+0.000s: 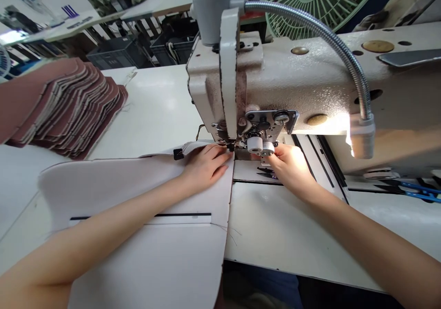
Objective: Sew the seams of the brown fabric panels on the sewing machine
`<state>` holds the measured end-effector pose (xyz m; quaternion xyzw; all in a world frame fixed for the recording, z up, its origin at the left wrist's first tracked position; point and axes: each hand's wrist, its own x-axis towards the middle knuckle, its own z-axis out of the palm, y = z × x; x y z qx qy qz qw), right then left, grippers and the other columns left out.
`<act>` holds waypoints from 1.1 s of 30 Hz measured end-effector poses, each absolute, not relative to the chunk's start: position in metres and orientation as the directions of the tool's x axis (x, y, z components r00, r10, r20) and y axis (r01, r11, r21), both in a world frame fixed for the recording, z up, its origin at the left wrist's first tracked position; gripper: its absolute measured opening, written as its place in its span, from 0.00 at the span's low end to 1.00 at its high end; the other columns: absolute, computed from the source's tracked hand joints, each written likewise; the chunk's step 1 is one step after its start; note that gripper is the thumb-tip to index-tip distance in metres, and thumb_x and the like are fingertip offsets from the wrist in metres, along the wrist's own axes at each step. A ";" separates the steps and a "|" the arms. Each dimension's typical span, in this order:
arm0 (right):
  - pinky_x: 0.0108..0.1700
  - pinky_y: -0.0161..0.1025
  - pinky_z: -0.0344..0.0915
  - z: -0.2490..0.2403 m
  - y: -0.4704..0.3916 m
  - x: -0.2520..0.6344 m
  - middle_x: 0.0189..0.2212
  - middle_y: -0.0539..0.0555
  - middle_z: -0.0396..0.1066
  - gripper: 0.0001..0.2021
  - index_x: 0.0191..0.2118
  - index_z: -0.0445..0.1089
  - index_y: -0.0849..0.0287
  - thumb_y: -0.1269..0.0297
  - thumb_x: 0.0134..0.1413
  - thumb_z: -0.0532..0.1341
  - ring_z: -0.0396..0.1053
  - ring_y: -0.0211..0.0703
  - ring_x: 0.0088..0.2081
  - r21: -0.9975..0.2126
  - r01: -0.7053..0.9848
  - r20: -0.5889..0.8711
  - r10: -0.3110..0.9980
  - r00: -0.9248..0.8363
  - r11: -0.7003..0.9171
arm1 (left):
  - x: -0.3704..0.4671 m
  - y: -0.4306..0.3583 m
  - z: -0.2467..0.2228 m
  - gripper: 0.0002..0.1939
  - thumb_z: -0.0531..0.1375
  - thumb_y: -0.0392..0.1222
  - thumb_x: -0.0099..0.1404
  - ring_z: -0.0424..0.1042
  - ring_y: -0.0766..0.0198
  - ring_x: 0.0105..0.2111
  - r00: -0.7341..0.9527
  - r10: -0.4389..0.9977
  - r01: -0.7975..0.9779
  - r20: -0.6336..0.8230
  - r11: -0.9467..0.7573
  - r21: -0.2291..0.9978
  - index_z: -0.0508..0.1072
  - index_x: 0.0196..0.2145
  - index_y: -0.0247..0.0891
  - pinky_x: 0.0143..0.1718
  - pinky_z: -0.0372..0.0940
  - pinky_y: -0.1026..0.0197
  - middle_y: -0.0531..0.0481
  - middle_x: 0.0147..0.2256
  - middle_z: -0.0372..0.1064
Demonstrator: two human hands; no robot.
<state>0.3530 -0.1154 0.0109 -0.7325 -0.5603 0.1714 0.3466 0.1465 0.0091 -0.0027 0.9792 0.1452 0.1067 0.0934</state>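
Note:
A large white sheet-like panel (148,263) lies under the head of a sewing machine (220,83), its right edge running up to the needle area. My left hand (205,166) rests on this panel, fingers stretched flat just left of the presser foot (231,146). Beside those fingers, a small black clip (178,154) sits at the panel's folded top edge. My right hand (291,166) is right of the needle, with fingers curled together beside the white thread-tension knobs (255,144). Its fingertips are partly hidden, and what they pinch cannot be made out. Small dark-bladed snips (267,173) lie near its thumb.
Stacked reddish-brown pieces (69,106) stand on the white table (161,93) at left. A flexible lamp (361,134) lights the right side. Blue-handled scissors (413,190) lie at far right. Behind are a green fan (310,5) and grey crates (117,51).

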 end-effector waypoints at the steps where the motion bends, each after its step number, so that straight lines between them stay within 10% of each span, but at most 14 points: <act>1: 0.23 0.35 0.51 0.010 -0.115 0.355 0.16 0.48 0.60 0.23 0.24 0.71 0.59 0.56 0.64 0.48 0.59 0.38 0.20 -0.698 0.701 0.130 0.938 0.322 -0.144 | 0.147 0.009 -0.003 0.17 0.50 0.41 0.70 0.61 0.52 0.52 0.935 0.304 0.264 0.184 -0.941 0.212 0.70 0.52 0.35 0.53 0.64 0.48 0.39 0.49 0.66; 6: 0.26 0.34 0.58 0.009 -0.117 0.346 0.21 0.51 0.69 0.21 0.27 0.73 0.59 0.59 0.65 0.48 0.66 0.40 0.24 -0.674 0.735 0.133 0.968 0.213 -0.069 | 0.147 0.011 -0.004 0.17 0.50 0.40 0.69 0.61 0.51 0.53 0.931 0.303 0.258 0.202 -0.940 0.223 0.70 0.52 0.35 0.53 0.63 0.47 0.39 0.49 0.66; 12: 0.42 0.43 0.67 -0.004 -0.128 0.310 0.43 0.60 0.75 0.14 0.42 0.74 0.64 0.70 0.64 0.51 0.70 0.47 0.39 -0.407 0.811 0.401 0.880 -0.254 0.419 | 0.145 0.010 -0.005 0.17 0.49 0.39 0.70 0.61 0.52 0.53 0.934 0.285 0.239 0.216 -0.947 0.216 0.69 0.53 0.35 0.54 0.63 0.48 0.40 0.50 0.65; 24: 0.45 0.46 0.69 -0.004 -0.136 0.298 0.50 0.62 0.72 0.15 0.47 0.72 0.67 0.74 0.61 0.51 0.68 0.49 0.44 -0.350 0.807 0.362 0.863 -0.351 0.475 | 0.139 0.006 -0.003 0.18 0.48 0.38 0.70 0.61 0.53 0.54 0.941 0.274 0.230 0.197 -0.948 0.219 0.68 0.54 0.34 0.54 0.63 0.48 0.38 0.51 0.64; 28: 0.45 0.43 0.67 0.006 -0.131 0.317 0.45 0.59 0.74 0.14 0.43 0.74 0.62 0.71 0.61 0.52 0.69 0.47 0.41 -0.358 0.863 0.299 0.919 -0.257 0.358 | 0.141 0.008 -0.005 0.18 0.49 0.39 0.70 0.60 0.52 0.54 0.937 0.290 0.245 0.197 -0.943 0.224 0.68 0.54 0.36 0.55 0.62 0.47 0.39 0.51 0.64; 33: 0.39 0.49 0.62 0.011 -0.122 0.354 0.36 0.65 0.72 0.13 0.38 0.73 0.64 0.72 0.57 0.51 0.66 0.58 0.42 -0.034 0.991 0.305 0.943 0.130 -0.126 | 0.141 0.009 -0.008 0.18 0.48 0.39 0.71 0.60 0.53 0.54 0.935 0.273 0.220 0.228 -0.947 0.233 0.68 0.54 0.34 0.56 0.62 0.47 0.39 0.51 0.64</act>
